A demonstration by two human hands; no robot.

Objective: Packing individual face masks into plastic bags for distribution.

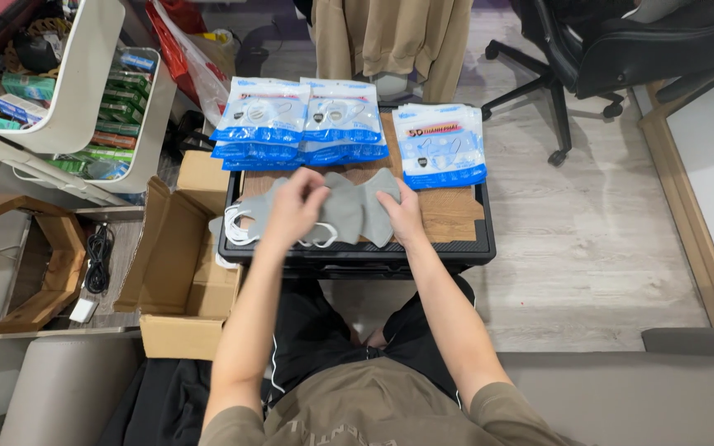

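A spread of grey face masks [347,206] with white ear loops lies on a small wooden-topped table [448,216] with a black rim. My left hand [295,208] rests on the masks at the left, fingers curled and pinching one. At the right edge of the masks, my right hand [405,213] presses down flat on the grey fabric. Stacks of blue and white mask packets [262,122] lie at the table's far left and middle [342,116], and another stack [441,144] lies at the far right.
An open cardboard box [177,256] stands on the floor left of the table. A white rolling cart [121,107] with green boxes is at the far left. A black office chair [613,49] stands at the back right. Beige clothing [390,37] hangs behind the table.
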